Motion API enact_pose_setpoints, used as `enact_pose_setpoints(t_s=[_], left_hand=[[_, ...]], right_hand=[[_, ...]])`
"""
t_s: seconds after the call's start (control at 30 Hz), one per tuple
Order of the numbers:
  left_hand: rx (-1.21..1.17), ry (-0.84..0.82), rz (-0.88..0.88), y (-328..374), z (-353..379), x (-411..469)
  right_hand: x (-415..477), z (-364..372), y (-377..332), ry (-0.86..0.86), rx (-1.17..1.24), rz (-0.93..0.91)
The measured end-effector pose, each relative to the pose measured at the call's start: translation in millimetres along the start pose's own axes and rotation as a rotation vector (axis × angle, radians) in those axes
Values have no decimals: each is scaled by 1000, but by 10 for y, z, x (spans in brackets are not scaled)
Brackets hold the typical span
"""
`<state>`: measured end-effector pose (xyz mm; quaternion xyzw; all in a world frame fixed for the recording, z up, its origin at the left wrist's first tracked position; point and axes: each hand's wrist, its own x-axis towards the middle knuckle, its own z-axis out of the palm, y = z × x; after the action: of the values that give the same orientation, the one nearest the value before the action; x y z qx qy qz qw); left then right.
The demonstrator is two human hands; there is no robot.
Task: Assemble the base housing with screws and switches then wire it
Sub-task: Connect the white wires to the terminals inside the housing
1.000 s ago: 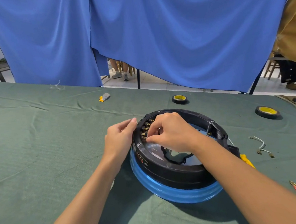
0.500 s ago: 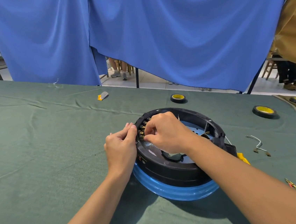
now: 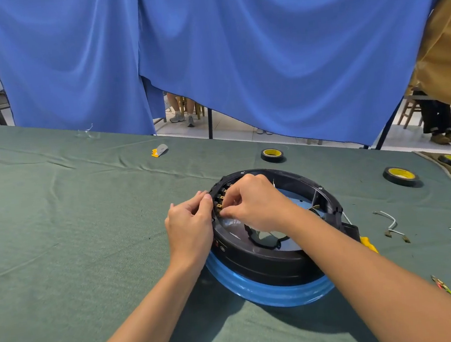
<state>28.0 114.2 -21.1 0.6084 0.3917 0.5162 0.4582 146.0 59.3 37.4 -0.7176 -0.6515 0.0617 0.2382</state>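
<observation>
Pinching grip: right hand (image 3: pixel 256 206) on a switch (image 3: pixel 220 206), left hand (image 3: pixel 189 226) clutching housing (image 3: pixel 270 263); tape roll (image 3: pixel 272 155) beyond.

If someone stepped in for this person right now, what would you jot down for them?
Left hand: grips the base housing rim beside the switches.
Right hand: pinches at a switch terminal inside the rim; whatever it holds is hidden.
Housing sits on a blue ring on the green cloth.
Done: switches seated in the rim.
Left: wiring; loose wires lie on the cloth, right of the housing. Screws: cannot tell.
</observation>
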Motion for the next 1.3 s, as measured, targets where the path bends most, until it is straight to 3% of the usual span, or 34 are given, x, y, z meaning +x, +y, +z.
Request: enact_pose_setpoints(t_s=[0.1,0.23,0.4,0.67,0.83,0.93,1.0,1.13,1.3], left_hand=[[-9,-54,-14,44,-31,10],[13,-101,-62,65,-56,90],[129,-178,18,158,-41,134],[365,-230,166,270,-38,100],[604,-319,225,419,45,109],[983,-453,465,511,163,25],[1115,-586,563,574,295,-102],[1086,-765,630,721,672,-413],[957,-746,714,842,1175,-596]], right_hand=[[-35,-170,32,-57,4,-14],[-230,-384,303,111,-138,-5],[-485,-355,535,-200,-421,60],[-470,-341,570,-150,-351,36],[-585,-400,627,148,-162,-1],[-790,-475,731,333,-105,21],[-961,-515,836,440,-95,60],[-1289,-557,1059,464,-94,176],[-1568,-670,1318,520,-136,292]])
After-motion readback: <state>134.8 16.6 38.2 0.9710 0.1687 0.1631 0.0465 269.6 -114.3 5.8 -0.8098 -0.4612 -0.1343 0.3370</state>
